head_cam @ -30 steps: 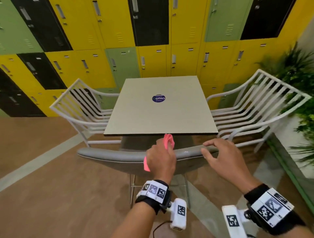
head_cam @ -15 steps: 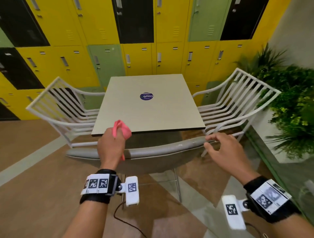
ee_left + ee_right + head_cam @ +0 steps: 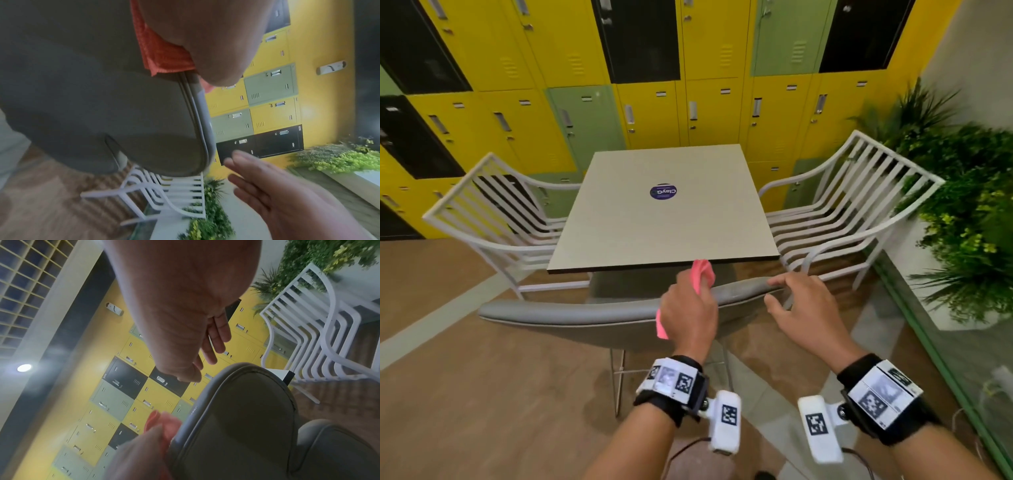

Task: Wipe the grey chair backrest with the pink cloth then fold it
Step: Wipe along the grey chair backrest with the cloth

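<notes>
A: From the head camera, the left hand (image 3: 690,310) is gripping the pink cloth (image 3: 703,274) bunched over the top edge of the grey chair backrest (image 3: 571,313), and the right hand (image 3: 804,308) is hovering beside it, fingers loosely spread, holding nothing.

B: The left wrist camera is showing more: the cloth's lower edge is lying pressed against the backrest's rear face under the palm.

A: And the right wrist view is showing the backrest's piped rim, with the fingers (image 3: 218,337) just above it.
</notes>
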Motion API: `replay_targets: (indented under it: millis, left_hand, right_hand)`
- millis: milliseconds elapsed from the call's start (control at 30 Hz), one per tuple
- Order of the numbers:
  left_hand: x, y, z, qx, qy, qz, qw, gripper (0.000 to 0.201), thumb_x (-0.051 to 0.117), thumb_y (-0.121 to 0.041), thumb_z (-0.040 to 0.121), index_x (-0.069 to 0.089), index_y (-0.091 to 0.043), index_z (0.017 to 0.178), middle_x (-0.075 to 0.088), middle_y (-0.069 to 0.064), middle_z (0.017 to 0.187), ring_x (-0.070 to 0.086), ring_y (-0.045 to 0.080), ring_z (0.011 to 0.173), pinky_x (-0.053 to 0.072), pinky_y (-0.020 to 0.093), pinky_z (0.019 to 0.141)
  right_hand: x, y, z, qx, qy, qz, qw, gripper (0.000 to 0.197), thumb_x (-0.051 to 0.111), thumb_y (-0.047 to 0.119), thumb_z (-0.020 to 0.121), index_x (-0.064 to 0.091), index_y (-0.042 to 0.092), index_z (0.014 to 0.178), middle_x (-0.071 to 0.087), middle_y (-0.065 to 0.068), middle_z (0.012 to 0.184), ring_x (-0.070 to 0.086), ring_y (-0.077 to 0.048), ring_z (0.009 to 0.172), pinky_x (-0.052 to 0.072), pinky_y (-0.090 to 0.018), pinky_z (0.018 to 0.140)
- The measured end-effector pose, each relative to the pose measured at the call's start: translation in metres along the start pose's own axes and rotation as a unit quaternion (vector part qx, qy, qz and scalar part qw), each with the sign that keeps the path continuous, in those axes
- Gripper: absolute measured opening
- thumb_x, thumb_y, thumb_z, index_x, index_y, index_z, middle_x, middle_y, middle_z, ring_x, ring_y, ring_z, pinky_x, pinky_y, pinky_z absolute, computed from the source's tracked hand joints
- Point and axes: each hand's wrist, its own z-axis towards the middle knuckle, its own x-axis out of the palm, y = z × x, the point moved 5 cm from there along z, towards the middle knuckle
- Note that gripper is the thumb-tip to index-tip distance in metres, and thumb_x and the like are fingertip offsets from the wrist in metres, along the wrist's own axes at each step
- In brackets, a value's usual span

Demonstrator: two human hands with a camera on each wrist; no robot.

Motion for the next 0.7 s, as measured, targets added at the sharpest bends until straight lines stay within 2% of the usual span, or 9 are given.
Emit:
replay_targets:
  millis: [133, 200, 267, 333, 400, 433, 533, 633, 700]
  left_hand:
    - [0.02, -0.05, -0.013, 0.01, 0.051, -0.083, 0.995, 0.032, 0.042, -0.046, 0.108, 0.063, -0.022, 0.109, 0.071, 0.001, 0.095, 0.066, 0.027, 0.09, 0.044, 0.037, 0.076]
    - [0.007, -0.056, -0.01, 0.0, 0.051, -0.152, 0.987, 0.03, 0.044, -0.042, 0.108, 0.065, -0.02, 0.105, 0.071, 0.0, 0.096, 0.066, 0.025, 0.092, 0.049, 0.039, 0.079]
    - [-0.024, -0.045, 0.0, -0.031, -0.012, -0.18, 0.983, 0.031, 0.046, -0.042, 0.108, 0.067, -0.019, 0.103, 0.071, -0.002, 0.094, 0.065, 0.021, 0.089, 0.05, 0.038, 0.078]
    - [-0.055, -0.021, 0.012, -0.068, -0.093, -0.153, 0.982, 0.036, 0.045, -0.046, 0.109, 0.068, -0.019, 0.106, 0.069, -0.003, 0.091, 0.063, 0.02, 0.085, 0.045, 0.035, 0.074]
    - [-0.066, -0.001, 0.018, -0.103, -0.146, -0.086, 0.98, 0.041, 0.041, -0.049, 0.109, 0.067, -0.018, 0.106, 0.068, 0.001, 0.09, 0.062, 0.026, 0.086, 0.041, 0.034, 0.074]
    - [-0.064, 0.007, 0.019, -0.117, -0.145, -0.057, 0.981, 0.041, 0.04, -0.05, 0.109, 0.066, -0.018, 0.105, 0.068, 0.003, 0.09, 0.064, 0.03, 0.088, 0.04, 0.035, 0.074]
    - [-0.024, 0.007, 0.007, -0.097, -0.075, -0.006, 0.992, 0.028, 0.044, -0.045, 0.106, 0.063, -0.024, 0.103, 0.064, -0.003, 0.087, 0.067, 0.031, 0.09, 0.041, 0.036, 0.074]
    - [0.022, -0.034, -0.011, -0.053, -0.083, -0.01, 0.995, 0.026, 0.042, -0.042, 0.102, 0.062, -0.026, 0.104, 0.068, -0.002, 0.087, 0.065, 0.025, 0.081, 0.053, 0.039, 0.076]
    - [0.043, -0.062, -0.017, -0.025, -0.086, -0.016, 0.996, 0.029, 0.042, -0.043, 0.101, 0.064, -0.025, 0.104, 0.069, -0.001, 0.086, 0.064, 0.023, 0.077, 0.053, 0.039, 0.074]
  right_hand:
    - [-0.003, -0.02, 0.009, -0.022, 0.006, 0.022, 0.999, 0.025, 0.071, 0.035, 0.093, 0.068, 0.029, 0.118, 0.068, 0.009, 0.116, 0.058, -0.014, 0.113, 0.046, -0.032, 0.097]
    - [-0.005, -0.031, 0.014, -0.02, 0.002, 0.034, 0.999, 0.027, 0.071, 0.035, 0.094, 0.068, 0.029, 0.12, 0.068, 0.009, 0.117, 0.057, -0.013, 0.113, 0.043, -0.029, 0.094]
    - [-0.007, -0.042, 0.017, -0.015, 0.004, 0.049, 0.999, 0.03, 0.07, 0.035, 0.095, 0.068, 0.027, 0.124, 0.066, 0.009, 0.12, 0.056, -0.012, 0.116, 0.043, -0.03, 0.096]
    - [-0.006, -0.053, 0.022, -0.012, 0.012, 0.065, 0.998, 0.031, 0.069, 0.036, 0.096, 0.067, 0.027, 0.125, 0.065, 0.009, 0.122, 0.055, -0.012, 0.117, 0.046, -0.032, 0.098]
    - [-0.004, -0.067, 0.026, -0.015, 0.031, 0.077, 0.996, 0.031, 0.068, 0.037, 0.096, 0.066, 0.027, 0.126, 0.065, 0.008, 0.123, 0.056, -0.013, 0.117, 0.048, -0.033, 0.098]
    - [0.0, -0.068, 0.027, -0.018, 0.036, 0.08, 0.996, 0.031, 0.067, 0.037, 0.096, 0.066, 0.028, 0.126, 0.065, 0.009, 0.124, 0.056, -0.013, 0.118, 0.046, -0.032, 0.098]
    - [0.007, -0.064, 0.028, -0.023, 0.039, 0.087, 0.995, 0.034, 0.066, 0.039, 0.097, 0.063, 0.029, 0.129, 0.065, 0.01, 0.126, 0.055, -0.013, 0.121, 0.043, -0.031, 0.1]
    - [0.007, -0.074, 0.032, -0.02, 0.045, 0.099, 0.994, 0.037, 0.063, 0.04, 0.098, 0.061, 0.028, 0.133, 0.063, 0.008, 0.132, 0.052, -0.014, 0.126, 0.042, -0.033, 0.105]
    - [0.005, -0.081, 0.031, -0.01, 0.036, 0.115, 0.993, 0.037, 0.062, 0.04, 0.1, 0.059, 0.028, 0.135, 0.062, 0.006, 0.135, 0.052, -0.015, 0.129, 0.042, -0.036, 0.107]
